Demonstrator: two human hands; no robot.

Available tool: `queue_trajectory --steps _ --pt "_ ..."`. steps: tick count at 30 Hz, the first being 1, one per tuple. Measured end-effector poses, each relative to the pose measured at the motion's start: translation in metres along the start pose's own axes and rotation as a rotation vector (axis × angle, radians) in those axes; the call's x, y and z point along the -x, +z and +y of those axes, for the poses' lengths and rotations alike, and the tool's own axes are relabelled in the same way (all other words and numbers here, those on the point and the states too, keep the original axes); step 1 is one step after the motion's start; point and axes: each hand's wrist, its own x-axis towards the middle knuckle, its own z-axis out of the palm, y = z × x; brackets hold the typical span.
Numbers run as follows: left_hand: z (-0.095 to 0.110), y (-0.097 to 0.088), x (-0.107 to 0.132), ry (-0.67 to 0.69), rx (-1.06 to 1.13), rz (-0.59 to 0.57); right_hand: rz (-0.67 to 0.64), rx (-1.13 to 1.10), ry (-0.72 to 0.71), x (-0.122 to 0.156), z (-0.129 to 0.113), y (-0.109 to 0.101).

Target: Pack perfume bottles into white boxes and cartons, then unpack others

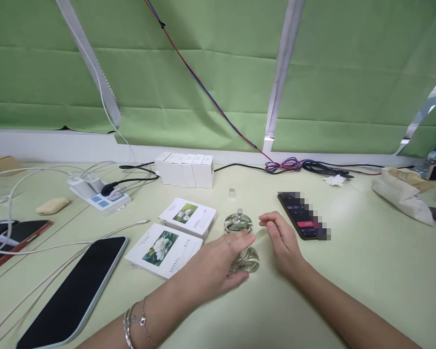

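My left hand (218, 264) wraps its fingers and thumb round a clear glass perfume bottle (252, 259) lying on the pale table. A second clear bottle (238, 222) stands upright just behind it, with its neck bare. A small silver cap (232, 193) sits farther back. My right hand (281, 240) rests on the table to the right of the bottles, fingers loosely curled and holding nothing. Two white boxes printed with a flower, a standing one (188, 217) and a flat one (163, 249), lie left of the bottles.
A phone showing a timer (298, 214) lies right of my right hand. A row of white boxes (186, 170) stands at the back. A power strip (100, 195), cables, a large dark phone (74, 291) and other phones fill the left. A cloth bag (403, 193) lies far right.
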Motion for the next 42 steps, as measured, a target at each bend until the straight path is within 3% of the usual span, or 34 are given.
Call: queue_trajectory --steps 4,9,13,16,21,24,27,34,42 --pt "0.004 0.004 0.002 -0.213 0.053 -0.122 -0.003 0.115 -0.027 -0.028 0.010 0.004" --pt "0.003 0.004 0.000 -0.214 0.064 -0.192 -0.155 0.179 -0.014 -0.092 0.043 0.038" --pt "0.001 0.003 0.002 -0.228 0.095 -0.187 -0.250 0.173 -0.004 -0.114 0.064 0.070" --pt "0.000 0.003 0.004 -0.239 0.088 -0.169 -0.196 0.145 0.019 -0.108 0.065 0.072" --pt "0.000 0.002 0.009 -0.263 0.012 -0.160 0.009 0.054 -0.002 -0.078 0.032 0.035" --pt "0.001 0.002 0.010 -0.276 -0.008 -0.161 -0.003 0.029 -0.124 -0.059 0.008 0.019" --pt "0.002 0.003 0.010 -0.280 -0.013 -0.160 -0.050 0.072 -0.240 -0.047 -0.004 0.018" --pt "0.001 0.007 0.012 -0.224 -0.013 -0.117 -0.143 0.057 -0.308 -0.041 0.008 0.029" --pt "0.006 0.002 0.009 -0.263 0.051 -0.131 -0.266 0.014 -0.228 -0.023 0.030 0.041"
